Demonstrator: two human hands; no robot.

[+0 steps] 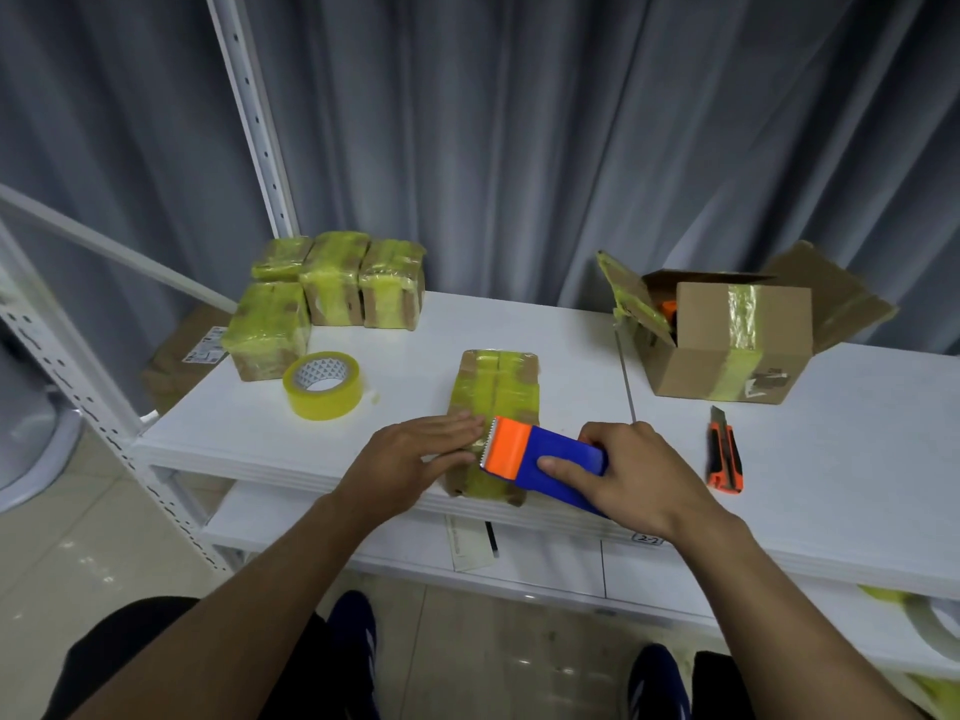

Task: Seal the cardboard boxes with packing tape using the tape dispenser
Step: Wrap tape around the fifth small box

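At the front edge of the white shelf (857,459), a small cardboard box (496,387) lies flat, wrapped in yellowish tape. Its long axis runs away from me toward the grey curtain (519,148), and its near end sits right at the shelf lip. From my remote seat I see the left hand (410,459) laid on the near part of that box, fingers straight and together, pressing flat on the taped top with nothing held. The right hand (631,472) grips the tape dispenser (540,462), with the thumb along its blue side and the other fingers curled over the back. The dispenser rests on the box's near right corner. Its long axis runs roughly left to right, and its orange serrated end points left, just beside the left fingertips. I count one dispenser, and one spare tape roll (323,385) lying flat to the left of the box. Four taped boxes (332,288) are bunched at the back left, three in a row and one in front. One larger open carton (727,345) stands at the back right with its flaps up. One orange-and-black utility knife (723,452) lies in front of that carton, pointing away from me.
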